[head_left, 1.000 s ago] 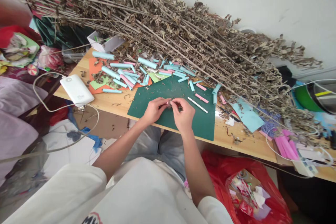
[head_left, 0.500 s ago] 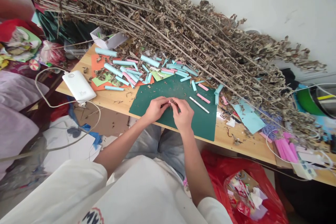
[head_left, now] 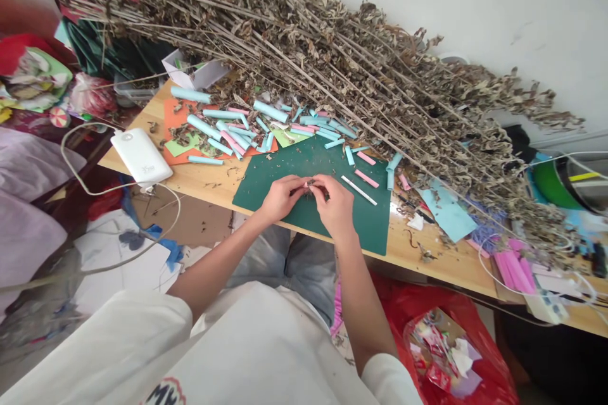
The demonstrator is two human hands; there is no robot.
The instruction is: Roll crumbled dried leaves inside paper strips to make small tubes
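Over the green cutting mat [head_left: 266, 171], my left hand [head_left: 281, 199] is closed in a pinch on a small pink paper tube [head_left: 306, 184], mostly covered by the fingers. My right hand [head_left: 335, 202] pinches dark crumbs of dried leaf [head_left: 311, 182] at the tube's right end, fingertips nearly meeting those of the left. To the right of my hands, a thin white stick [head_left: 359, 190] lies on the mat, with a short pink paper roll [head_left: 367, 178] just beyond it. Many blue paper rolls [head_left: 270, 111] and a few pink ones are heaped behind the mat.
A large bundle of dried leafy stalks [head_left: 304, 44] spans the back of the wooden table [head_left: 209, 186]. A white power bank [head_left: 141, 157] with a cable sits at the left edge. Below right hangs a red plastic bag [head_left: 475, 316] with wrappers. Blue paper [head_left: 446, 209] lies right.
My right hand has shifted slightly right, and its fingertips are a little further round the tube's end. The left hand stays in place. The view has moved a little.
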